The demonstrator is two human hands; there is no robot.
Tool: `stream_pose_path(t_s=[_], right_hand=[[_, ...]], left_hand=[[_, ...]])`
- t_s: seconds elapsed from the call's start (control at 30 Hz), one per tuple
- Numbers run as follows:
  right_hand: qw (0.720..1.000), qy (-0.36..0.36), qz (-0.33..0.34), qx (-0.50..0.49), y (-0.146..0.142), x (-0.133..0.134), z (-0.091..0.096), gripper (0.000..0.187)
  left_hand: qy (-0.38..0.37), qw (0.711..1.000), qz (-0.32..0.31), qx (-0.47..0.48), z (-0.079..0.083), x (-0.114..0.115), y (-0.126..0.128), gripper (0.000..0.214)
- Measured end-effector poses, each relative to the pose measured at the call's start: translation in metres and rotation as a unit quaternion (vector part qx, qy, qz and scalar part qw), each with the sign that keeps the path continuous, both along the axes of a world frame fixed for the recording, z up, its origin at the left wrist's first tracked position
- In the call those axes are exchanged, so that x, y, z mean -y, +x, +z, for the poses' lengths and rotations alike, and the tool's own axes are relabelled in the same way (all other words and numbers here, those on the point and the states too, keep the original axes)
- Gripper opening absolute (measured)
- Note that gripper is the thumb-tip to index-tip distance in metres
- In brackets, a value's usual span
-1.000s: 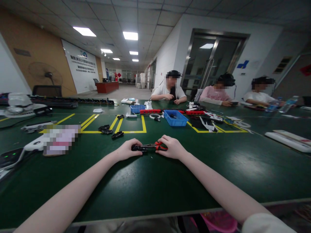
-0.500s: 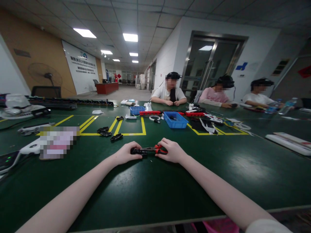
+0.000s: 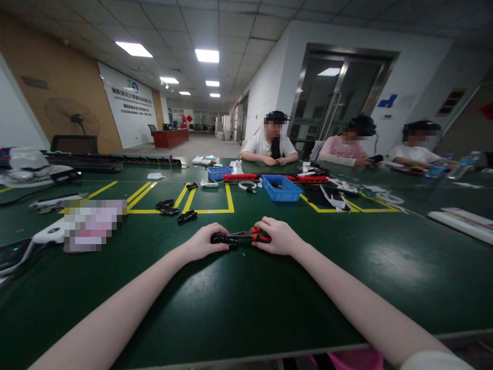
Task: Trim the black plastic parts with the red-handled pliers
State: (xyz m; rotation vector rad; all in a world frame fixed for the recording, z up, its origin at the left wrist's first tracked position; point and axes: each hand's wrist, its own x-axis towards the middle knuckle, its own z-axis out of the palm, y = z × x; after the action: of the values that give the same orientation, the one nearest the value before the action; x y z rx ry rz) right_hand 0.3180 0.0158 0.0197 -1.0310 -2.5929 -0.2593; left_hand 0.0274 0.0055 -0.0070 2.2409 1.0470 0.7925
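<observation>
My left hand (image 3: pixel 205 241) is closed around a small black plastic part (image 3: pixel 231 240), low over the green table. Its exact kind is too small to tell. In my right hand (image 3: pixel 280 236) is a pair of pliers with red and black handles (image 3: pixel 262 238), fingers wrapped round them. The metal jaws point left and meet the upper right end of the black part; whether they grip it I cannot tell. A tiny white scrap (image 3: pixel 243 254) lies on the table just below the jaws.
Several similar black parts (image 3: pixel 187 216) lie ahead by yellow tape lines. Behind my hands stands a blue bin (image 3: pixel 283 190), near red strips (image 3: pixel 241 177) and a cable (image 3: pixel 248 186). A white device (image 3: pixel 50 234) sits left. Three people sit across the green table (image 3: pixel 215 318).
My hands, the pliers and the black part appear slightly further right, as does much of the scene. The hold on both things looks the same.
</observation>
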Motion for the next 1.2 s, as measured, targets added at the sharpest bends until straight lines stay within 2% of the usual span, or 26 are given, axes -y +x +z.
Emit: stream_pose_path(t_s=[0.7,0.97,1.2], right_hand=[[0.995,0.097,0.002,-0.013,-0.0002,-0.0007,-0.0041,0.048],[0.989,0.144,0.017,-0.021,-0.0013,-0.0036,-0.0058,0.04],[0.988,0.148,0.023,-0.02,-0.0019,-0.0027,-0.0054,0.036]], left_hand=[[-0.013,1.0,0.009,0.009,0.0047,0.0046,0.0011,0.032],[-0.017,1.0,0.014,0.011,0.0042,0.0048,0.0019,0.029],[-0.021,1.0,0.008,0.008,0.0049,0.005,0.001,0.033]])
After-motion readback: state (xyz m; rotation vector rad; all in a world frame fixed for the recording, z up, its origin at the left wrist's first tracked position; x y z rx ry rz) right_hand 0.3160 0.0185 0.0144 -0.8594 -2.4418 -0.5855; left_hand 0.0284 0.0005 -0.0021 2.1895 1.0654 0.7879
